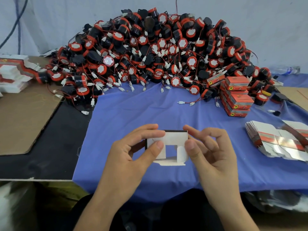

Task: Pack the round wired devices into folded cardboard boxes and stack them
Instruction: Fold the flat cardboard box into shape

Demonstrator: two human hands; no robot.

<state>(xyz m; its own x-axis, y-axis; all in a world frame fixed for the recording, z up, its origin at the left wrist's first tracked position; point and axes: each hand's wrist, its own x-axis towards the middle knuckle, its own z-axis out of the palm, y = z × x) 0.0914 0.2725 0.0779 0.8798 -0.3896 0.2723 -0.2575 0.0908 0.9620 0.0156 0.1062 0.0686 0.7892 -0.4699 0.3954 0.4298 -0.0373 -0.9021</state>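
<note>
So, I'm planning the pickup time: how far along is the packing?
Early days. Done: a small stack of closed red boxes at the right. In hand: the left hand and right hand pinch a half-folded box, no device in it yet. Left: the big pile of round devices behind, plus flat box blanks on both sides.

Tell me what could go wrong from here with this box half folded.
The cardboard box is only pinched at its edges by the left hand and right hand; its open flaps may crease.
The pile of devices has tangled wires; pulling one could drag others down.
The stack of packed boxes sits unevenly and might topple.
</note>
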